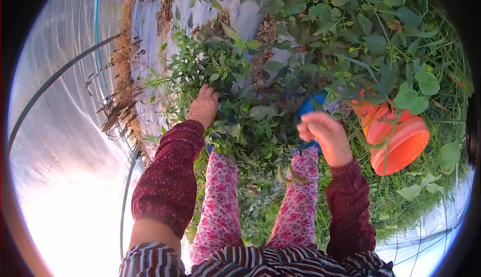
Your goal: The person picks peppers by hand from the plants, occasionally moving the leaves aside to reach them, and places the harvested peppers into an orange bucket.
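My left hand point(204, 105) reaches into a leafy green plant point(208, 59) at the left of the row. Its fingers are bent together, and leaves hide the tips and whatever they grip. To the right, my right hand point(324, 131) hovers above the foliage in front of my right leg. The fingers are curled inward and slightly blurred; I cannot make out anything inside them. A blue shoe point(311, 104) shows behind that hand. Broad-leaved vines point(371, 31) spread across the upper right.
An orange bucket point(396, 134) lies tipped in the grass on the right. Pale plastic mulch point(150, 31) covers the bed at left, edged with dry straw point(123, 81). Clear plastic sheeting point(65, 106) with a curved dark pipe point(55, 76) walls the left side.
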Motion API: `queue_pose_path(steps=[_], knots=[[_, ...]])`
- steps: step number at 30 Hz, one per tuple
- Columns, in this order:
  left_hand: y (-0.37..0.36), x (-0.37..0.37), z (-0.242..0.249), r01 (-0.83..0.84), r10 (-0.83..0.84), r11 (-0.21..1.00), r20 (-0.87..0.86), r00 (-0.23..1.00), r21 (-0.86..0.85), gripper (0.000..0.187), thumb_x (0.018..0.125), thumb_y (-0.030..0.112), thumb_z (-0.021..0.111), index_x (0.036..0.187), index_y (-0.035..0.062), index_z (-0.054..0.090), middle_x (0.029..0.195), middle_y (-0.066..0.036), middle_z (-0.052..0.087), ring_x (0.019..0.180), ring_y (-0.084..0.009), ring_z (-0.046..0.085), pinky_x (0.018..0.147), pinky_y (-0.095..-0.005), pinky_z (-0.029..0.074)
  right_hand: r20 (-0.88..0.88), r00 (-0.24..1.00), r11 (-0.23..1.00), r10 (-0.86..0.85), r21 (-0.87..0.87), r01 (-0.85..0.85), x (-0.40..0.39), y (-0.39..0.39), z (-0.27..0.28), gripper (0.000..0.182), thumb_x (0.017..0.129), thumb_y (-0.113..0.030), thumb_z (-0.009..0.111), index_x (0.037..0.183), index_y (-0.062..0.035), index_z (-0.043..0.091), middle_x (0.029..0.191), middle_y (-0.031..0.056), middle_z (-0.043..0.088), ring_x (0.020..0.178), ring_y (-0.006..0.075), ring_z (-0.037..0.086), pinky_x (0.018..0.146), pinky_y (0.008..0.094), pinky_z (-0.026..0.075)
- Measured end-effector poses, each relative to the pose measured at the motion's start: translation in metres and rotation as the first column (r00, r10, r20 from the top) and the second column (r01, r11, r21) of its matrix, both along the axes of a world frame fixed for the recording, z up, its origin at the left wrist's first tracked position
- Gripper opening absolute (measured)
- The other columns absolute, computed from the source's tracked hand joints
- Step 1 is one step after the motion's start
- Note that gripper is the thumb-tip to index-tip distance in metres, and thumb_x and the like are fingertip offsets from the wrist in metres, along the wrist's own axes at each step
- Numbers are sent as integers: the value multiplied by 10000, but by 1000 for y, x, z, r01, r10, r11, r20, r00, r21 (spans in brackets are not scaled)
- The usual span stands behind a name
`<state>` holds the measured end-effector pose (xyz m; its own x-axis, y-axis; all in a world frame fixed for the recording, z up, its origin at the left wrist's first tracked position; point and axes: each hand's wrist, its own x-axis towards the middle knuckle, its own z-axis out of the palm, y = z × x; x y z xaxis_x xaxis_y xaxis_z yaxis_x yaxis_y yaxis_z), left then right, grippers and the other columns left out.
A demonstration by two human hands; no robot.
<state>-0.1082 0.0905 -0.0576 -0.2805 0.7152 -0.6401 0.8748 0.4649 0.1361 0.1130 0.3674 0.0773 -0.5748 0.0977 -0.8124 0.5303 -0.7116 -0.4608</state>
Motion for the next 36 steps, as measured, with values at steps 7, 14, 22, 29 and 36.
queue_pose_path(steps=[7, 14, 22, 29, 36], knots=[[-20, -6, -2, -68, 62, 996, 103, 993, 56, 316, 790, 153, 600, 1087, 48, 594, 1221, -109, 516, 1251, -298, 392, 1004, -327, 382, 114, 963, 933, 246, 241, -267, -115, -35, -153, 283, 900, -119, 519, 1159, -15, 563, 1043, 97, 644, 916, 196, 628, 807, 317, 492], [-34, 2, -12, -43, 39, 998, 101, 994, 43, 329, 780, 146, 610, 1097, 61, 590, 1235, -101, 511, 1278, -283, 370, 983, -335, 412, 200, 776, 336, 598, 816, -470, -158, -71, -202, 430, 782, -222, 645, 1204, -200, 562, 1175, 112, 572, 1065, 290, 548, 931, 374, 436], [-8, -1, 15, -765, 622, 641, 543, 564, 62, 650, 766, 264, 729, 1298, 59, 418, 1243, -177, 506, 1148, -323, 506, 958, -360, 427, 170, 763, 290, 624, 856, -428, -153, -123, -152, 280, 783, -173, 628, 1054, -118, 588, 890, 118, 636, 874, 309, 598, 804, 420, 443], [-6, -18, 27, -930, 635, 311, 770, 51, -195, 491, 905, 341, 586, 1306, 83, 469, 1069, -50, 611, 989, -112, 527, 883, -275, 416, 358, 573, 48, 737, 818, -573, -149, -157, -124, 163, 779, -196, 591, 911, -103, 570, 778, 90, 633, 826, 283, 596, 777, 412, 386], [-11, -7, 23, -962, 650, 103, 749, -128, -254, 274, 954, 202, 510, 1185, 86, 600, 1107, -17, 609, 998, -89, 525, 905, -253, 410, 352, 675, 149, 648, 811, -566, -138, -182, -109, 294, 777, -169, 563, 1041, -47, 526, 691, 106, 644, 670, 271, 635, 659, 392, 448]])
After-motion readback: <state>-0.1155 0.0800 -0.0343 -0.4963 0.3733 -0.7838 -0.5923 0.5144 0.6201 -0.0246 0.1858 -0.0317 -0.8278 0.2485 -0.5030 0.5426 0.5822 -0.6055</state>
